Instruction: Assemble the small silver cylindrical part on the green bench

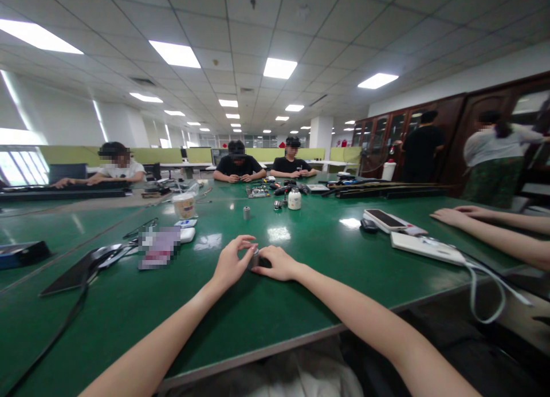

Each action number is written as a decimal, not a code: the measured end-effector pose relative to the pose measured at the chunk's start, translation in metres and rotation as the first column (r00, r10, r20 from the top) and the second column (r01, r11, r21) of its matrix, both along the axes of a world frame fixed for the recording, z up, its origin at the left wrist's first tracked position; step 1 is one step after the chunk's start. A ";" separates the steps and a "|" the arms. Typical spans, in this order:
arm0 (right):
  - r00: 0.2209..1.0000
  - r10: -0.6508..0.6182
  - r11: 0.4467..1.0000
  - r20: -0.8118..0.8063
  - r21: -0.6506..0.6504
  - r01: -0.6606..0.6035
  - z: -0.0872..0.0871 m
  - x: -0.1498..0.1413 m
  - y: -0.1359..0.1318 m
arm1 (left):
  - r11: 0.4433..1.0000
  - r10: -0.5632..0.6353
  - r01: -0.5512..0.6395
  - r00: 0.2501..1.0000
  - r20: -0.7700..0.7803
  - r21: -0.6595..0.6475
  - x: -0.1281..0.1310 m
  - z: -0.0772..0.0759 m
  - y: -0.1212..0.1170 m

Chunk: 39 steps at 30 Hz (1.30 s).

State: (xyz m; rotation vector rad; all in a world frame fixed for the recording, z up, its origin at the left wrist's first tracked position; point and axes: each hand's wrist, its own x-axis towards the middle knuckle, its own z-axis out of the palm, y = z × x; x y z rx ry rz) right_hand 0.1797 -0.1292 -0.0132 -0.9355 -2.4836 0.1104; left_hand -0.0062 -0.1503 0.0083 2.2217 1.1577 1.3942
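Observation:
A small grey metal cylinder (254, 262) stands upright on the green table, between my two hands. My left hand (234, 260) is closed round its left side, with thumb and fingertips at the top. From the other side my right hand (277, 263) curls in, its thumb and fingers against the lower part. My fingers cover much of the cylinder. Farther off, a similar grey metal cylinder (246, 213) stands by itself, apart from both hands.
A white jar (294, 199) and small metal parts (278, 204) stand beyond my hands. To the left are a plastic cup (184, 205) and a purple packet (160, 248). At right lie a phone (384, 220), a white case (425, 248) and another person's hands (455, 216).

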 end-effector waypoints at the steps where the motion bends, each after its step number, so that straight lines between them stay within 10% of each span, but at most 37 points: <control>1: 1.000 0.002 1.000 0.000 0.002 -0.002 0.000 0.000 0.000 | 1.000 -0.006 0.006 1.000 0.003 -0.008 0.000 0.000 0.001; 26: 0.997 -0.061 0.998 0.041 0.021 0.060 0.001 -0.001 -0.002 | 0.929 0.334 -0.323 0.942 -0.032 0.181 -0.003 0.002 0.002; 39: 0.996 -0.070 0.998 0.047 0.005 0.070 0.002 0.000 -0.003 | 0.899 0.358 -0.420 0.868 -0.345 -0.124 -0.039 -0.018 0.033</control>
